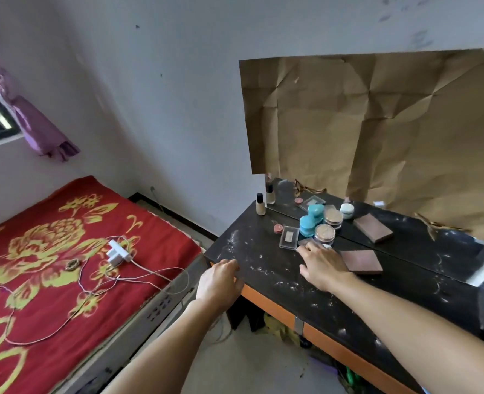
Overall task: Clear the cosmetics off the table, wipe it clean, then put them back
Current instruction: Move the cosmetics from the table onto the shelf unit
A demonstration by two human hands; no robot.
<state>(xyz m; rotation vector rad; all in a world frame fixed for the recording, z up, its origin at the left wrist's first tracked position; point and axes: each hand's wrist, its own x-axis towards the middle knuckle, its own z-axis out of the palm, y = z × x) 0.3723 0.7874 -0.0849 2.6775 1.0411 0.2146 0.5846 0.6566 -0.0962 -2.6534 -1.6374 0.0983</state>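
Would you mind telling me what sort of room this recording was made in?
Probably a bedroom with a dressing table: a bed with a red floral cover sits beside a dusty black table holding cosmetics jars, backed by a mirror mostly covered in brown paper.

The right hand (321, 265) hides most of a white jar (327, 247) (only a bit shows). The table (263, 251) runs off the right edge, the bed (36, 265) off the left.
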